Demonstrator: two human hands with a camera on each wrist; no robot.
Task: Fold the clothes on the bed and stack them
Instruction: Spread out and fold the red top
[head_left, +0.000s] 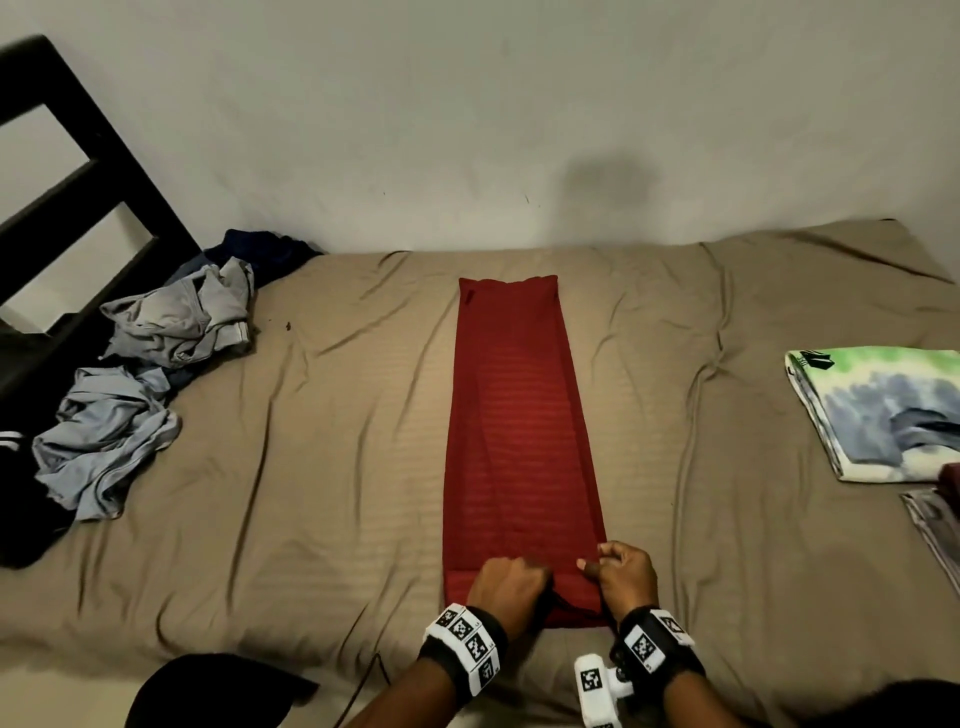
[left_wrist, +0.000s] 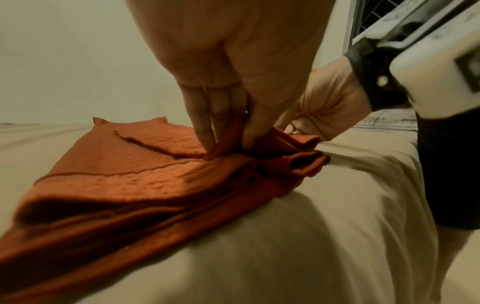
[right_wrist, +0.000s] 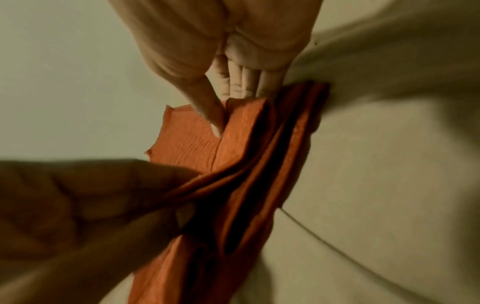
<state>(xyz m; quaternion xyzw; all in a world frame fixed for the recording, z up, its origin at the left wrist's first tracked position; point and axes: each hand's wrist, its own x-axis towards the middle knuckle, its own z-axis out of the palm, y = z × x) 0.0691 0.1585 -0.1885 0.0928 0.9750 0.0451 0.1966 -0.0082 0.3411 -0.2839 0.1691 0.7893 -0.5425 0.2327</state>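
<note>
At lower centre of the frame, the near end of the red garment (head_left: 522, 436), laid lengthwise on the bed (head_left: 311, 467), is pinched by the left hand (head_left: 506, 584) and right hand (head_left: 621, 574), seemingly through several layers. If one layer is missed, the fold could be skewed.

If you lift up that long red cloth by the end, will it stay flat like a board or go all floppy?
Probably floppy: the red cloth lies limp and follows the dips of the bed. Where the left hand and right hand pinch its near end, it bunches into soft layers. It looks thin, so likely light, and the folds may slide open.
</note>
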